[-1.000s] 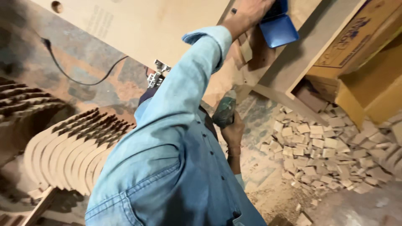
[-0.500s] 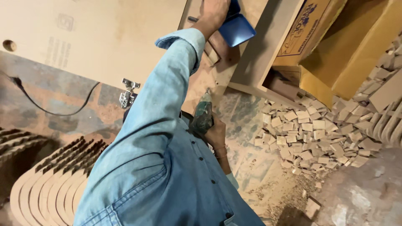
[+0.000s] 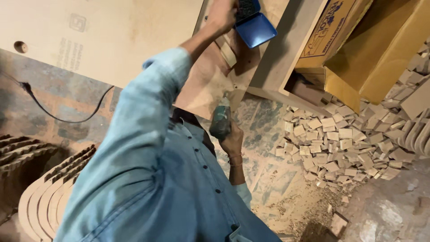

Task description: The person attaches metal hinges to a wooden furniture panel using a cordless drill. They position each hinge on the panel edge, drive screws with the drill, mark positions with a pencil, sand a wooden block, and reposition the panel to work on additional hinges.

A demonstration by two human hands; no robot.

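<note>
My left arm, in a light blue sleeve, reaches up to the top of the view. There my left hand (image 3: 222, 15) rests at the edge of an open blue tin (image 3: 256, 28) with dark small parts inside. Its fingertips are hidden at the tin, so its grip does not show. Lower down, in front of my shirt, my right hand (image 3: 233, 140) grips a green power drill (image 3: 221, 118), pointed up toward a brown wooden board (image 3: 210, 85). The tin sits on a light wooden panel (image 3: 286, 40).
A large pale board (image 3: 103, 36) leans at the upper left, with a black cable (image 3: 53, 114) below it. Yellow cardboard boxes (image 3: 371, 58) stand at the upper right. Several small wood offcuts (image 3: 340, 143) litter the floor. Curved cut wooden pieces (image 3: 45, 197) are stacked at the lower left.
My view has shifted, so the tin and my left hand now sit higher in it. The sleeve has slid down my forearm. The drill stays in my right hand.
</note>
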